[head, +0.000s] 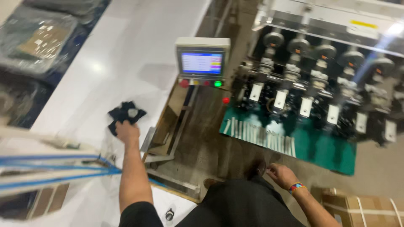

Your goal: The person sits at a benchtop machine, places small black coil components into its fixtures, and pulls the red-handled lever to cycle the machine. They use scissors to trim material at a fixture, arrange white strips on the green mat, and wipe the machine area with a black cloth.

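My left hand point(126, 130) reaches forward over a white table point(109, 63) and grips a crumpled dark cloth point(125, 114) that lies on the table near its right edge. My right hand point(281, 173) hangs low by my hip with the fingers loosely curled and nothing in them; a coloured band is on that wrist. A grey control box with a lit blue screen point(202, 62) and round red and green buttons stands just right of the cloth.
A machine with a row of black rollers point(320, 80) stands at the right above a green tray point(320, 147) holding several white strips. Blue cables point(54, 168) cross the lower left. A cardboard box point(366, 208) sits at the bottom right. Wrapped bundles point(38, 42) lie at the far left.
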`<state>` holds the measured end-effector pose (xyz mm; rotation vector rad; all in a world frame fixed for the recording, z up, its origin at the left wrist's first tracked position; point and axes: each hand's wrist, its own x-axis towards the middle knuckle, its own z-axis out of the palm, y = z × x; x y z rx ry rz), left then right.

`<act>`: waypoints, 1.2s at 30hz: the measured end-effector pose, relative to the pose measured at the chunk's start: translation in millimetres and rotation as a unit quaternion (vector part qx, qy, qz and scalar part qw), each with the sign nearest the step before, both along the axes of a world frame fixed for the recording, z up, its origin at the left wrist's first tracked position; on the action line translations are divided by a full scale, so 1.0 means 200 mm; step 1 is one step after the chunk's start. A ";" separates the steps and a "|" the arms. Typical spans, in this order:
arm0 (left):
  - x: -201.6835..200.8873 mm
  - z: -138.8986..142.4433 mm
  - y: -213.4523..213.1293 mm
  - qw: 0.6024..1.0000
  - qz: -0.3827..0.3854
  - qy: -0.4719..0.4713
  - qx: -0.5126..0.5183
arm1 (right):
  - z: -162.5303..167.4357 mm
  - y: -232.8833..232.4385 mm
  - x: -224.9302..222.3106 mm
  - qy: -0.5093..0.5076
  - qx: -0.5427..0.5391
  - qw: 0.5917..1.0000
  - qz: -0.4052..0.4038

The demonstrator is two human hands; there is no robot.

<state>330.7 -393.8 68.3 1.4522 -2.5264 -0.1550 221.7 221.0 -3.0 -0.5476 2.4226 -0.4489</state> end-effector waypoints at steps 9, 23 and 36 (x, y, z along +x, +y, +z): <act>-0.24 0.14 0.92 0.893 -0.267 0.319 0.172 | 0.07 -0.10 -0.11 -0.049 -0.323 0.943 -0.058; -0.37 0.37 2.26 0.767 -0.141 0.442 0.443 | 0.48 -0.04 -0.32 -0.565 -0.729 0.360 -0.138; -0.79 0.58 3.13 0.601 -0.273 0.496 0.564 | 0.86 0.09 -0.31 -0.545 -0.735 -0.377 -0.143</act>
